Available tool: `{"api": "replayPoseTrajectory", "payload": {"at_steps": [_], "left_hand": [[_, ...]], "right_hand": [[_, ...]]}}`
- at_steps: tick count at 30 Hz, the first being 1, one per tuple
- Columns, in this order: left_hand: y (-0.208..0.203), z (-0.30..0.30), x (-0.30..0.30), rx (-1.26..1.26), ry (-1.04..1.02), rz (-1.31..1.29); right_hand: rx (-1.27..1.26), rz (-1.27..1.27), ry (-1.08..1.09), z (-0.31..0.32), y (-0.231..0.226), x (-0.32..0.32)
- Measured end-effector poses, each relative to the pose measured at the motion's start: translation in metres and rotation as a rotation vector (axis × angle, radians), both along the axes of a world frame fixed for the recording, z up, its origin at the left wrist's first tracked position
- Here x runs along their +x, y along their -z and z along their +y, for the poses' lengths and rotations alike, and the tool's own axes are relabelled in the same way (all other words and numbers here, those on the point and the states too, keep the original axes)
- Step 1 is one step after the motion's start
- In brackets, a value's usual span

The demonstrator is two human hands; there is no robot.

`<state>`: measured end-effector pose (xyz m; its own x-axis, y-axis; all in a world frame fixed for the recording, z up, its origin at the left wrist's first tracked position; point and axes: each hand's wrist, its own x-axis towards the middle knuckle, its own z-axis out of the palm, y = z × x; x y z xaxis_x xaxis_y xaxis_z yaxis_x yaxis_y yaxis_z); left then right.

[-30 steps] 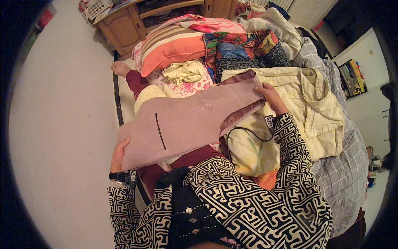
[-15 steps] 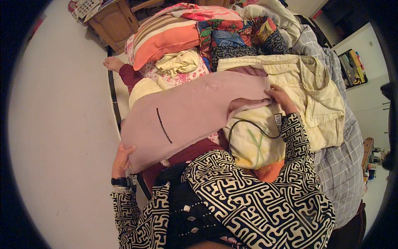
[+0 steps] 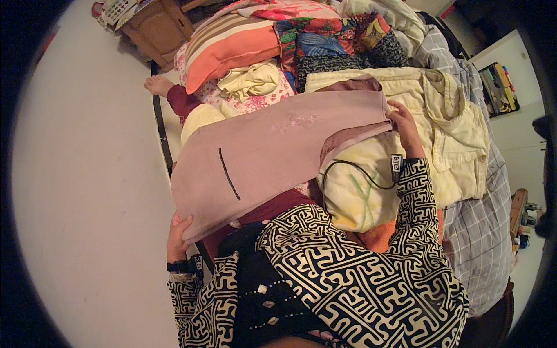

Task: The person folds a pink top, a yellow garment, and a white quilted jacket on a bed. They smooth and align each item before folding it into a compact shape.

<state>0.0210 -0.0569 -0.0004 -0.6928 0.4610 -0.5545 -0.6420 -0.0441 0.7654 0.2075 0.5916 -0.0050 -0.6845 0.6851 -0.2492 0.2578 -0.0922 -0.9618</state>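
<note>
A mauve sleeveless vest-like garment (image 3: 261,151) is stretched lengthwise in front of me, with pale stitched embroidery and a short black line like a pocket zip on it. My left hand (image 3: 178,233) pinches its lower left corner, thumb on top. At the other end my right hand (image 3: 406,124) grips the upper edge beside a curved opening that shows darker lining. Beneath it on the right lies a pale yellow cloth (image 3: 458,139), spread out. A black cable (image 3: 354,165) loops over a yellow-and-white fabric with green lines (image 3: 351,200) near my right wrist.
At the bed's far side are an orange striped pillow (image 3: 232,55), a crumpled cream cloth (image 3: 249,80) and colourful patterned fabrics (image 3: 328,49). Grey checked bedding (image 3: 481,249) runs along the right. A wooden cabinet (image 3: 155,32) stands at the far left; my bare foot (image 3: 158,86) extends near the bed edge.
My right hand has shifted slightly right, and my left hand slightly right and nearer. The garment looks flatter and tauter, with its embroidery plainer to see.
</note>
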Motion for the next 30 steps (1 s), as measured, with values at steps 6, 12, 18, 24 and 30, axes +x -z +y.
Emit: {"api": "replayPoseTrajectory", "payload": {"at_steps": [6,12,18,24,30], "left_hand": [[-0.018,0.019,0.01,-0.022,0.03,0.041],[-0.017,0.02,0.008,-0.05,0.002,0.024],[-0.016,0.014,0.006,0.05,-0.057,0.07],[-0.032,0.011,0.003,0.21,-0.134,0.122],[-0.025,0.003,0.004,0.083,0.0,0.045]], "right_hand": [[-0.142,-0.277,-0.124,-0.017,0.009,-0.004],[0.053,-0.087,-0.188,-0.026,-0.027,-0.045],[0.143,0.134,-0.338,-0.072,-0.076,-0.112],[0.118,0.32,-0.351,-0.084,-0.105,-0.126],[0.025,0.225,-0.094,-0.008,-0.099,-0.052]]}}
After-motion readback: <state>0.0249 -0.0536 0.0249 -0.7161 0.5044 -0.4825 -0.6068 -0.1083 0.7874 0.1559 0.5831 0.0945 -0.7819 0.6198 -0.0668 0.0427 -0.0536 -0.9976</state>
